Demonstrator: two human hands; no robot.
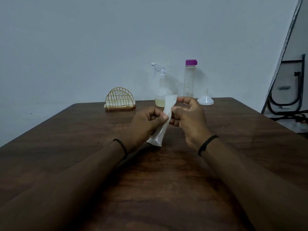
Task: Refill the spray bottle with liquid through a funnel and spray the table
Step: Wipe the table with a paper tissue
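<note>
A folded white napkin (162, 125) is held above the middle of the dark wooden table (66, 130). My left hand (146, 122) grips its lower part and my right hand (190, 117) pinches its upper edge. Behind them stands a clear spray bottle (160, 85) with a white trigger head and a little yellowish liquid at the bottom. To its right is a clear bottle (190, 79) with a purple cap. A white funnel (205, 99) sits upside down on the table beside it.
A gold wire napkin holder (120, 100) with napkins stands at the back left of the table. A plain wall runs behind. Past the table's right edge are a leaning board (286, 52) and a black metal frame (293, 90).
</note>
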